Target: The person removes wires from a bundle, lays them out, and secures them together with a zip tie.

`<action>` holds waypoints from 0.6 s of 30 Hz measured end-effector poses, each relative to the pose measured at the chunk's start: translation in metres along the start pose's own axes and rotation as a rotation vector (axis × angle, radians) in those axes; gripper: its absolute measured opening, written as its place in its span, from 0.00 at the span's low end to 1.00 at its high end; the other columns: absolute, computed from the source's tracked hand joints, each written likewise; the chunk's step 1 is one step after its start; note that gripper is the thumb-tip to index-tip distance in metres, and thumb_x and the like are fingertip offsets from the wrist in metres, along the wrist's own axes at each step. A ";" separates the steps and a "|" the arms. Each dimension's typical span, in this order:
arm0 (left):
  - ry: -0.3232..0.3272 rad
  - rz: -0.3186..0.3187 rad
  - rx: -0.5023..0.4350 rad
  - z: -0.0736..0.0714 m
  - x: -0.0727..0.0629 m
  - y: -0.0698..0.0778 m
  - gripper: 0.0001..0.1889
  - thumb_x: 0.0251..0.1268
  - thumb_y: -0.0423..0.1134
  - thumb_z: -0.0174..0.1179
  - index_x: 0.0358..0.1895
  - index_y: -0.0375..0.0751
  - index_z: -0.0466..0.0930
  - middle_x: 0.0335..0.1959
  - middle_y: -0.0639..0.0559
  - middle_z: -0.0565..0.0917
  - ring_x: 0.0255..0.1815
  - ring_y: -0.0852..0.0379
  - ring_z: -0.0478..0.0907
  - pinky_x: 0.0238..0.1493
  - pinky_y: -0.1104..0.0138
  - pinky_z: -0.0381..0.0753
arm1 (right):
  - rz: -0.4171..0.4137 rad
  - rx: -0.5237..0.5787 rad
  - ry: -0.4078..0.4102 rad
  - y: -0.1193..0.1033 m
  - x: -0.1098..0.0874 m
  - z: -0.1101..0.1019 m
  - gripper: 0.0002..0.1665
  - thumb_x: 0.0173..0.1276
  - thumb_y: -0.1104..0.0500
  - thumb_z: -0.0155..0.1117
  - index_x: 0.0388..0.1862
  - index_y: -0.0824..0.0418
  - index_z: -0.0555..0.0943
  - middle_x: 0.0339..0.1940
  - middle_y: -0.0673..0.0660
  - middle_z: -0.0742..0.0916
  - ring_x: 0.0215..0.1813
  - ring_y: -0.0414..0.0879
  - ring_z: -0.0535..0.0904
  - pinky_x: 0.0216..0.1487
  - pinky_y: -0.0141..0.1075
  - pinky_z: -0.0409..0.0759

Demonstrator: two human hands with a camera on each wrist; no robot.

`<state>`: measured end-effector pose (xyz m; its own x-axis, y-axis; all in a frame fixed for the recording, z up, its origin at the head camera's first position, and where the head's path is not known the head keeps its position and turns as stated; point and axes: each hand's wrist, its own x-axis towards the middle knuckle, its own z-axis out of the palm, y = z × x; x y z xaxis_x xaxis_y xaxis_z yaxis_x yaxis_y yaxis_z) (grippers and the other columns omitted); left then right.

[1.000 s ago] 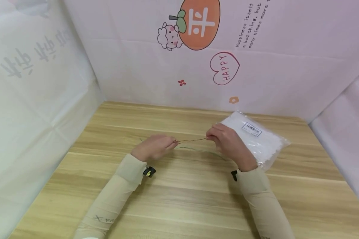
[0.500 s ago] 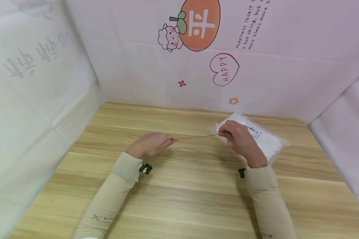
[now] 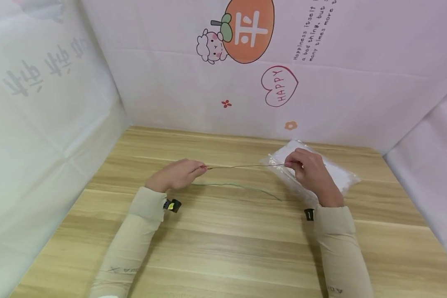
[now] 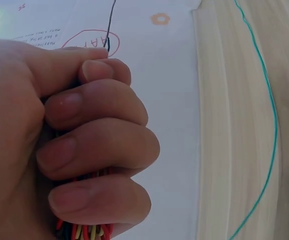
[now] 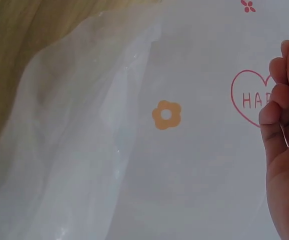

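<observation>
Clasps one wire bundle [image 4: 84, 231] in the left hand [image 3: 176, 174] and, in the right hand [image 3: 313, 176], pinches one thin wire [image 3: 246, 166] stretched between both, above one green wire [image 3: 238, 186] and one plastic bag [image 3: 340, 176] on the table [image 3: 227, 244].

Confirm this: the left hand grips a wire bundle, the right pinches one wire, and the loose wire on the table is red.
Wrong colour: the left wrist view shows the loose wire on the table is green. The left hand does grip a bundle, and the right hand pinches one wire.
</observation>
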<state>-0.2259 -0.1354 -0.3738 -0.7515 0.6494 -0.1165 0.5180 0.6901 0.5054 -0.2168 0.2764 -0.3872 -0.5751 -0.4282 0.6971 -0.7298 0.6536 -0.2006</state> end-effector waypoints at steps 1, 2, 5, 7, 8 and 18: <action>0.001 0.002 -0.008 0.000 -0.001 -0.001 0.24 0.90 0.45 0.38 0.62 0.34 0.81 0.58 0.40 0.85 0.64 0.43 0.81 0.69 0.47 0.77 | 0.006 -0.002 -0.001 0.001 -0.001 0.000 0.13 0.56 0.76 0.78 0.27 0.61 0.84 0.23 0.51 0.82 0.26 0.39 0.72 0.32 0.28 0.69; -0.002 0.009 -0.013 0.000 -0.002 -0.003 0.24 0.90 0.45 0.37 0.58 0.33 0.81 0.52 0.40 0.85 0.59 0.45 0.81 0.66 0.48 0.78 | 0.010 -0.007 -0.001 0.002 -0.001 -0.001 0.13 0.56 0.75 0.78 0.27 0.61 0.84 0.23 0.51 0.82 0.26 0.39 0.72 0.32 0.28 0.68; 0.003 -0.003 -0.022 0.002 -0.006 -0.010 0.25 0.90 0.46 0.37 0.64 0.33 0.80 0.56 0.42 0.84 0.61 0.47 0.80 0.70 0.49 0.76 | 0.017 -0.007 0.006 0.005 -0.003 0.000 0.14 0.55 0.76 0.78 0.26 0.60 0.84 0.22 0.51 0.81 0.25 0.39 0.71 0.32 0.29 0.68; -0.005 -0.020 -0.028 0.002 -0.009 -0.014 0.26 0.90 0.47 0.37 0.68 0.33 0.78 0.58 0.41 0.83 0.62 0.47 0.78 0.71 0.49 0.75 | 0.019 -0.003 -0.001 0.006 -0.004 0.001 0.14 0.55 0.76 0.78 0.26 0.60 0.84 0.22 0.51 0.82 0.25 0.39 0.71 0.32 0.29 0.68; -0.004 -0.029 -0.033 0.002 -0.011 -0.016 0.26 0.90 0.47 0.37 0.71 0.34 0.76 0.63 0.41 0.82 0.67 0.46 0.78 0.74 0.48 0.74 | 0.019 -0.003 -0.008 0.007 -0.004 0.002 0.14 0.55 0.76 0.77 0.26 0.60 0.84 0.23 0.51 0.82 0.25 0.39 0.72 0.32 0.28 0.68; 0.019 -0.038 -0.077 -0.006 -0.019 -0.026 0.27 0.90 0.46 0.36 0.70 0.30 0.75 0.66 0.35 0.82 0.71 0.38 0.77 0.74 0.43 0.73 | 0.050 -0.018 -0.031 0.007 -0.006 0.001 0.12 0.57 0.75 0.77 0.26 0.61 0.84 0.23 0.52 0.83 0.26 0.39 0.73 0.33 0.27 0.69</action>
<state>-0.2275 -0.1674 -0.3798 -0.7778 0.6167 -0.1209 0.4566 0.6867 0.5656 -0.2189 0.2832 -0.3931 -0.6221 -0.4134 0.6648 -0.6931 0.6858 -0.2221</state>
